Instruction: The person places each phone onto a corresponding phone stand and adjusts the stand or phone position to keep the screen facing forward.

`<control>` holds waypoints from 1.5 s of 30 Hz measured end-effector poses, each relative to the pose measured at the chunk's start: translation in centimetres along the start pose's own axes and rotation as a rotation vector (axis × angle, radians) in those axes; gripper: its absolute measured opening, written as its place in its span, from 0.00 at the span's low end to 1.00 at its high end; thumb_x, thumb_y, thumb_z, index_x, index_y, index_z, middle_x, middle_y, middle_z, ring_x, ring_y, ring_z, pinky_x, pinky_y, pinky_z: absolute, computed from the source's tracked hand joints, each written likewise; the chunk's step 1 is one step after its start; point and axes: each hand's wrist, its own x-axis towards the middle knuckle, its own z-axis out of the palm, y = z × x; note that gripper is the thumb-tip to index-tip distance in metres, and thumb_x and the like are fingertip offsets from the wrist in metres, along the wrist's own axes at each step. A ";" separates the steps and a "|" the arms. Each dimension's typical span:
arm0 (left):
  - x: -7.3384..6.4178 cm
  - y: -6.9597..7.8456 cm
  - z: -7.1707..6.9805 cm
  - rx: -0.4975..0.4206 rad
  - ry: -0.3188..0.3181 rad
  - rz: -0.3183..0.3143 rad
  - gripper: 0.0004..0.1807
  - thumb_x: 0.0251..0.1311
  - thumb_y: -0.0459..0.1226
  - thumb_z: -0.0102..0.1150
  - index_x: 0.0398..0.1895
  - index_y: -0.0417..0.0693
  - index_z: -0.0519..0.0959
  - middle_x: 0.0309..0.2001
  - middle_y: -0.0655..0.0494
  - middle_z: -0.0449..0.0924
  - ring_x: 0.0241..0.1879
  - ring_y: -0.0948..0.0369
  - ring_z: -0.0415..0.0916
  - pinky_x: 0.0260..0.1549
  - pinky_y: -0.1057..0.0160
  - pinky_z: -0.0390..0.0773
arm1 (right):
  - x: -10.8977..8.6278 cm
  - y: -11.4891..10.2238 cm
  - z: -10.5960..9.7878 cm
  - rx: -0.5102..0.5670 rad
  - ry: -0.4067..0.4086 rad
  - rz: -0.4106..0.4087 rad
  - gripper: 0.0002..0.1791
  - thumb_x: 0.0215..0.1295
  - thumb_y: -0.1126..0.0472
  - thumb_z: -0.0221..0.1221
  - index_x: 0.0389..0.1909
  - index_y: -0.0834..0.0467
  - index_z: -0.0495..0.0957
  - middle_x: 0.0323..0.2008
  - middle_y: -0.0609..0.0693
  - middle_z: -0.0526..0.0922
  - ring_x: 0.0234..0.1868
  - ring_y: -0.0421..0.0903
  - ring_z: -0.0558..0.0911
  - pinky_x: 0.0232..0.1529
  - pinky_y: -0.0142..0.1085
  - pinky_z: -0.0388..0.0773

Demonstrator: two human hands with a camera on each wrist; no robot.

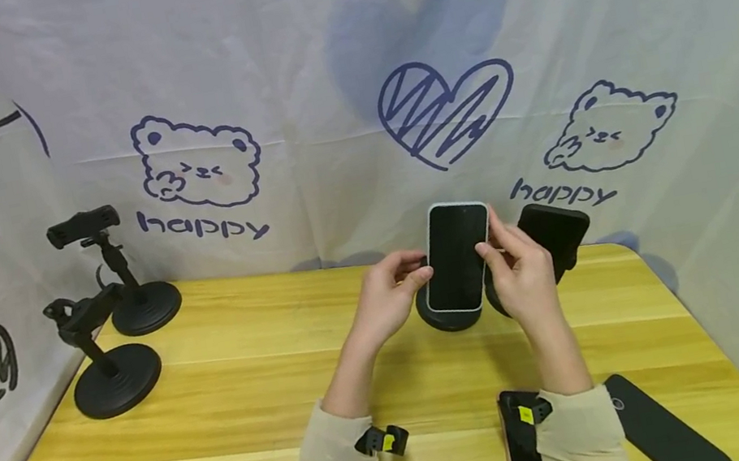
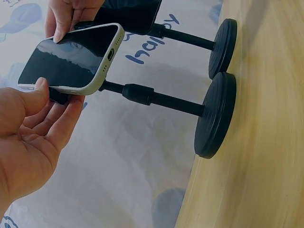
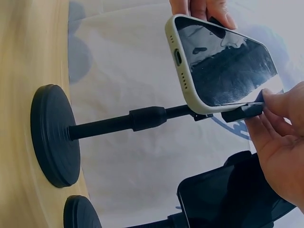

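A smartphone (image 1: 457, 256) in a pale case sits in the clamp of a black phone stand (image 2: 178, 102), screen facing me. My left hand (image 1: 387, 297) pinches its left edge beside the black clamp, thumb in front and fingers behind. On the opposite edge, my right hand (image 1: 523, 269) grips the phone by the other clamp arm (image 3: 242, 113), its thumb on the front. Just right of it, a second dark phone (image 1: 556, 235) rests in another black stand, partly hidden by my right hand in the head view.
Two more black stands (image 1: 117, 380) (image 1: 145, 307) stand at the table's left, without phones. Under my right forearm lies a dark phone (image 1: 525, 450), and another black phone (image 1: 663, 422) lies right of it. A printed white cloth (image 1: 325, 189) hangs behind the wooden table (image 1: 225, 421).
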 end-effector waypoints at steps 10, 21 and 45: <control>-0.1 0.0 0.0 -0.022 0.015 -0.006 0.15 0.72 0.35 0.64 0.57 0.37 0.83 0.50 0.43 0.87 0.53 0.50 0.84 0.55 0.53 0.83 | -0.2 -0.3 -0.1 -0.027 -0.052 0.010 0.31 0.70 0.72 0.63 0.73 0.60 0.70 0.51 0.64 0.85 0.45 0.57 0.84 0.43 0.12 0.70; -0.3 -0.1 -0.2 -0.016 0.061 -0.003 0.15 0.71 0.34 0.64 0.56 0.36 0.83 0.48 0.43 0.87 0.50 0.50 0.84 0.55 0.51 0.82 | -0.8 -0.3 0.3 0.030 -0.096 0.201 0.29 0.75 0.67 0.61 0.75 0.58 0.70 0.58 0.62 0.84 0.57 0.56 0.84 0.54 0.21 0.77; -0.4 -0.1 -0.4 -0.072 0.083 0.001 0.18 0.72 0.35 0.64 0.61 0.38 0.80 0.53 0.44 0.86 0.55 0.50 0.83 0.57 0.52 0.82 | -0.6 0.5 -1.7 -0.046 -0.295 0.323 0.16 0.75 0.60 0.63 0.55 0.66 0.82 0.46 0.62 0.87 0.48 0.54 0.84 0.56 0.45 0.81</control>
